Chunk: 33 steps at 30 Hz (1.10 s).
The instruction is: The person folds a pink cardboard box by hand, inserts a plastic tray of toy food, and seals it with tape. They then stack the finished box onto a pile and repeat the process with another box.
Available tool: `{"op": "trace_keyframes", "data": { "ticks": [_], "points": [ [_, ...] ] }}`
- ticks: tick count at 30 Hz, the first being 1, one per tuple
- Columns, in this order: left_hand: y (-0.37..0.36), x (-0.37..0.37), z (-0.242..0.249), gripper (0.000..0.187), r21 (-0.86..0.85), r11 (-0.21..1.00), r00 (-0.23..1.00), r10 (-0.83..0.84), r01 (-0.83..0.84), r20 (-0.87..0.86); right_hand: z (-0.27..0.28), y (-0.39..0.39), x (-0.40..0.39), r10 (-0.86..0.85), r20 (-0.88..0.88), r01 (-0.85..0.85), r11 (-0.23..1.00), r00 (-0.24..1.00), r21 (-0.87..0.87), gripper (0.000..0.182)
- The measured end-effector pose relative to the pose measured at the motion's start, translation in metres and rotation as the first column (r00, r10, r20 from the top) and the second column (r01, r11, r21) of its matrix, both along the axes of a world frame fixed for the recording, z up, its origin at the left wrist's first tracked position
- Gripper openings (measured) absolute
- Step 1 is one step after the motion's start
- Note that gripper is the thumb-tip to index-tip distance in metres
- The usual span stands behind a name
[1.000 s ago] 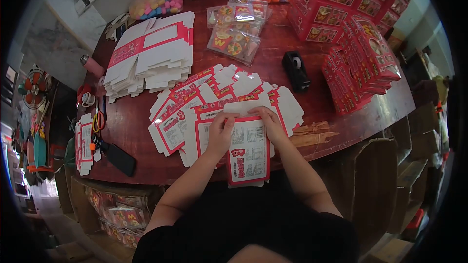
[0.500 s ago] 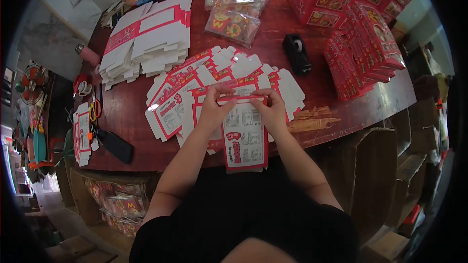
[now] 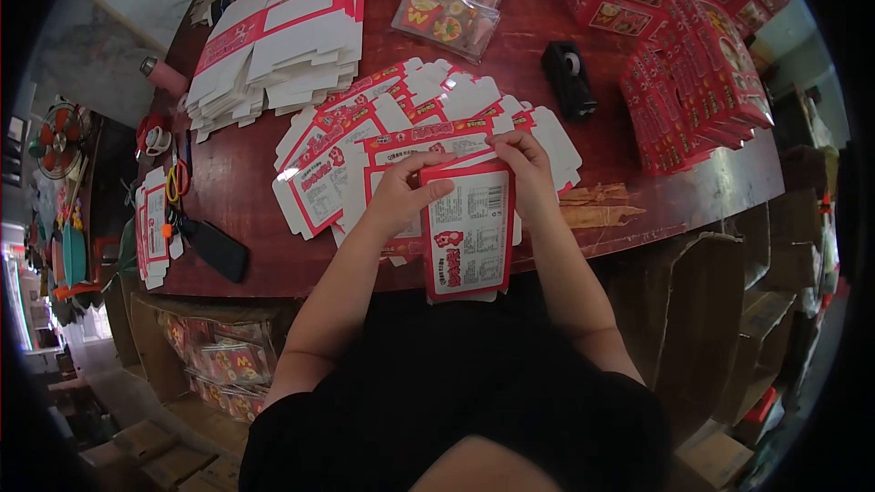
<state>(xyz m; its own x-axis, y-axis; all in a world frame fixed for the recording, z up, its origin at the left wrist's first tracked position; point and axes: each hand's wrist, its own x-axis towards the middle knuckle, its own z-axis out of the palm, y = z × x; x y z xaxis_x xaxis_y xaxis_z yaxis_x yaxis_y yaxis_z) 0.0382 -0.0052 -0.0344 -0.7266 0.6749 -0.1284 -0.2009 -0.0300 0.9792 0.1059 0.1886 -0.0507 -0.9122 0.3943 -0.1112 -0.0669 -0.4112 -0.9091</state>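
A flat-looking red-and-white printed carton lies upright toward me at the table's front edge, its lower end close to my black shirt. My left hand grips its upper left corner, thumb on the printed face and fingers behind. At the upper right corner, my right hand has thumb and fingers closed near the carton's top edge; its fingertips partly hide what they pinch, apparently the top flap. Just beyond both hands, several flattened cartons of the same print lie fanned out, overlapping on the dark red table.
White-and-red card sheets are stacked at left. Clear bags lie at the back, near a black tape dispenser. Finished-looking red boxes stand at right. Scissors and a black phone lie at left.
The view has tilted slightly. My right hand has shifted up off the carton's front face toward its top corner; my left hand has slid to the left corner. The top edge shows more now.
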Motion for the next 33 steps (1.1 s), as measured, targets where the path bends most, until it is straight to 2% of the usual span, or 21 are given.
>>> {"op": "trace_keyframes", "data": {
  "ticks": [2, 5, 8, 11, 14, 17, 18, 20, 21, 22, 23, 24, 25, 26, 27, 28, 29, 30, 31, 32, 33],
  "points": [
    [-0.010, -0.004, 0.010, 0.042, -0.092, 0.992, 0.996, -0.084, 0.087, 0.040, 0.000, 0.010, 0.003, 0.142, 0.035, -0.138, 0.985, 0.989, -0.103, 0.007],
    [-0.015, -0.012, 0.009, 0.040, -0.131, 0.984, 0.992, -0.126, 0.124, -0.007, 0.017, 0.018, 0.009, 0.274, 0.078, -0.269, 0.961, 0.959, -0.070, 0.007],
    [-0.015, -0.013, 0.003, 0.037, -0.132, 0.983, 0.983, -0.141, 0.126, -0.114, 0.021, 0.028, 0.014, 0.350, 0.073, -0.351, 0.857, 0.934, 0.377, 0.009],
    [-0.014, -0.011, 0.010, 0.032, -0.143, 0.976, 0.979, -0.180, 0.166, -0.090, 0.021, 0.025, 0.021, 0.273, 0.083, -0.284, 0.884, 0.958, 0.371, 0.012],
    [-0.012, -0.009, 0.017, 0.031, -0.164, 0.977, 0.985, -0.153, 0.138, -0.081, 0.003, 0.025, 0.024, 0.271, -0.034, -0.234, 0.883, 0.962, 0.406, 0.015],
    [-0.017, -0.010, 0.012, 0.030, 0.039, 0.999, 0.998, -0.003, 0.006, -0.059, 0.015, 0.016, 0.024, 0.153, -0.202, -0.177, 0.979, 0.967, -0.105, 0.026],
    [-0.020, -0.013, 0.012, 0.026, 0.106, 0.986, 0.988, 0.138, -0.130, -0.072, 0.011, 0.023, 0.022, 0.147, -0.306, -0.191, 0.974, 0.941, -0.119, 0.036],
    [-0.028, -0.018, 0.015, 0.020, 0.394, 0.834, 0.921, 0.322, -0.386, 0.221, -0.001, 0.039, 0.025, 0.076, -0.202, -0.102, 0.987, 0.976, -0.122, 0.034],
    [-0.032, -0.023, 0.017, 0.021, 0.421, 0.761, 0.867, 0.395, -0.494, 0.302, -0.010, 0.042, 0.026, 0.135, -0.134, -0.139, 0.990, 0.982, -0.024, 0.039],
    [-0.030, -0.023, 0.025, 0.023, 0.448, 0.724, 0.847, 0.392, -0.525, 0.359, -0.015, 0.039, 0.035, 0.245, 0.054, -0.251, 0.940, 0.968, 0.230, 0.046],
    [-0.028, -0.019, 0.034, 0.025, 0.472, 0.683, 0.824, 0.385, -0.557, 0.415, -0.017, 0.035, 0.045, 0.294, 0.261, -0.385, 0.810, 0.919, 0.443, 0.054],
    [-0.024, -0.015, 0.040, 0.027, 0.494, 0.639, 0.800, 0.375, -0.589, 0.469, -0.012, 0.023, 0.047, 0.362, 0.208, -0.412, 0.694, 0.908, 0.590, 0.071],
    [-0.019, -0.007, 0.040, 0.036, 0.428, 0.626, 0.745, 0.425, -0.652, 0.514, -0.019, 0.007, 0.053, 0.409, -0.049, -0.355, 0.840, 0.911, 0.410, 0.075],
    [-0.011, 0.002, 0.037, 0.042, 0.414, 0.658, 0.771, 0.456, -0.629, 0.444, -0.026, -0.008, 0.054, 0.377, -0.306, -0.334, 0.924, 0.874, 0.184, 0.079],
    [-0.005, 0.011, 0.031, 0.049, 0.395, 0.690, 0.792, 0.483, -0.606, 0.373, -0.022, -0.011, 0.052, 0.279, -0.354, -0.329, 0.940, 0.892, -0.088, 0.071],
    [-0.003, 0.017, 0.028, 0.073, 0.280, 0.805, 0.849, 0.460, -0.523, 0.261, -0.019, -0.015, 0.050, 0.148, -0.394, -0.304, 0.878, 0.907, -0.370, 0.062],
    [-0.005, 0.019, 0.029, 0.080, 0.174, 0.872, 0.889, 0.443, -0.457, 0.114, -0.016, -0.018, 0.048, 0.000, -0.403, -0.264, 0.756, 0.915, -0.599, 0.054],
    [-0.007, 0.022, 0.034, 0.088, 0.051, 0.917, 0.917, 0.397, -0.395, -0.030, 0.010, -0.013, 0.044, -0.104, -0.275, -0.086, 0.795, 0.956, -0.600, 0.052],
    [-0.009, 0.022, 0.036, 0.095, -0.082, 0.937, 0.931, 0.324, -0.340, -0.166, 0.023, -0.005, 0.043, -0.049, -0.205, -0.062, 0.864, 0.978, -0.500, 0.052],
    [-0.014, 0.016, 0.027, 0.108, -0.245, 0.876, 0.852, 0.279, -0.415, -0.444, 0.030, 0.003, 0.044, -0.003, -0.126, -0.047, 0.919, 0.992, -0.390, 0.052],
    [-0.019, 0.007, 0.023, 0.105, -0.262, 0.915, 0.865, 0.155, -0.308, -0.477, 0.032, 0.009, 0.044, 0.069, -0.073, -0.087, 0.953, 0.995, -0.290, 0.053]
  ]
}}
